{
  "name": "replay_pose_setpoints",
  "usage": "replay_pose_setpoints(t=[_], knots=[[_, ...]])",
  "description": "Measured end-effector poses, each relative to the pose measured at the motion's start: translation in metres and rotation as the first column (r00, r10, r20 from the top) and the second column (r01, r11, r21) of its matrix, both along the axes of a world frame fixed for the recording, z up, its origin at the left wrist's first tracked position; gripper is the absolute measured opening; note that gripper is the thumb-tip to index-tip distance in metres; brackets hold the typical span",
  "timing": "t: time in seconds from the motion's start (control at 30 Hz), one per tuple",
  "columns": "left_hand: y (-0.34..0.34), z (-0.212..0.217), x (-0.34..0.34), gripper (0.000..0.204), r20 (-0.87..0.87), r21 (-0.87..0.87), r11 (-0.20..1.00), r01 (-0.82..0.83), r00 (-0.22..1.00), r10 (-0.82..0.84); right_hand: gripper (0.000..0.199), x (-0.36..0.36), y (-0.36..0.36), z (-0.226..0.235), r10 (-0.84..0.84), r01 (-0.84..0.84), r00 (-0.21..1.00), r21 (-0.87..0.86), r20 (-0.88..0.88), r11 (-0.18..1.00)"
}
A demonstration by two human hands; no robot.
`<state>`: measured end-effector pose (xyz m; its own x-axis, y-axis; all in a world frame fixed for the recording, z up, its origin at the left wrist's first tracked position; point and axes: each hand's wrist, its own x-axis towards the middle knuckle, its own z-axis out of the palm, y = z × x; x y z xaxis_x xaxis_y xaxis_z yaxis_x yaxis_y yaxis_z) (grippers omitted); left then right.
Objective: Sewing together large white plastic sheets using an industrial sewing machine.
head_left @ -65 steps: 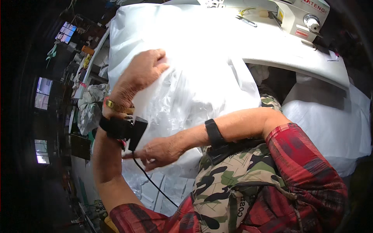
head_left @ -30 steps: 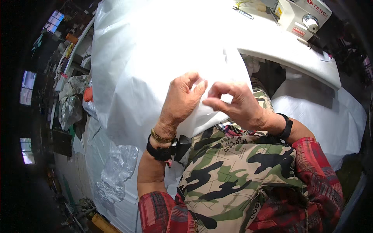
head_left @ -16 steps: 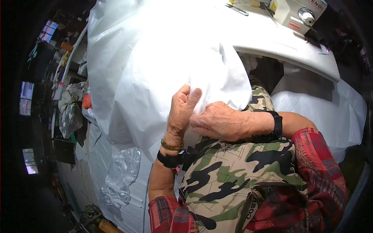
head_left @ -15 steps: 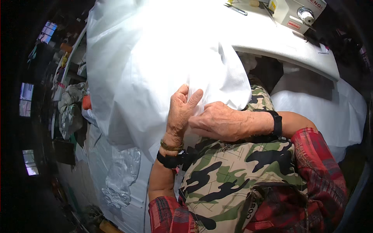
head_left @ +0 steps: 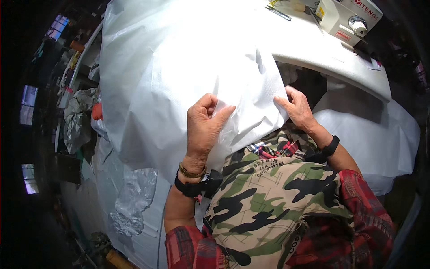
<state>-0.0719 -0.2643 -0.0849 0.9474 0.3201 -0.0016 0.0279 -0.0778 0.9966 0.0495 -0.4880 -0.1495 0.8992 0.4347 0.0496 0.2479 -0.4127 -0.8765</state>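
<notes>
A large sheet of thin white fabric spreads over the table and hangs down toward my lap. My left hand pinches a fold of it between thumb and fingers, near the middle of its lower part. At the sheet's right edge my right hand grips the border, thumb on top and fingers partly hidden behind. Between the two hands the cloth has loose creases and a thin, see-through flap. Below it is the camouflage apron over my lap.
A white sewing machine stands at the far right of the white table, with thread snips beside it. More white fabric hangs at the right. Crumpled clear plastic lies at the lower left, and bundled bags sit farther left.
My right hand has moved away from the left, to the right and up, onto the sheet's right edge. The left hand keeps its pinch, and the cloth between them is spread wider.
</notes>
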Motion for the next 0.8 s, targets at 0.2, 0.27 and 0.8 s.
replay_pose_setpoints(t=[0.2, 0.27, 0.8], knots=[[-0.020, 0.018, 0.002, 0.012, 0.125, 0.603, 0.797, -0.041, 0.991, -0.043, 0.023, -0.022, 0.001, 0.046, 0.302, -0.311, 0.949, 0.107, 0.094, 0.944], [-0.027, 0.020, 0.003, 0.009, 0.154, 0.636, 0.771, -0.016, 0.982, -0.108, 0.023, -0.029, 0.016, 0.063, 0.422, -0.440, 0.896, 0.149, 0.138, 0.885], [-0.007, 0.009, -0.002, 0.012, -0.074, 0.037, 0.993, 0.109, 0.992, -0.106, 0.020, -0.051, 0.044, 0.080, 0.646, -0.607, 0.414, -0.334, 0.641, 0.721]])
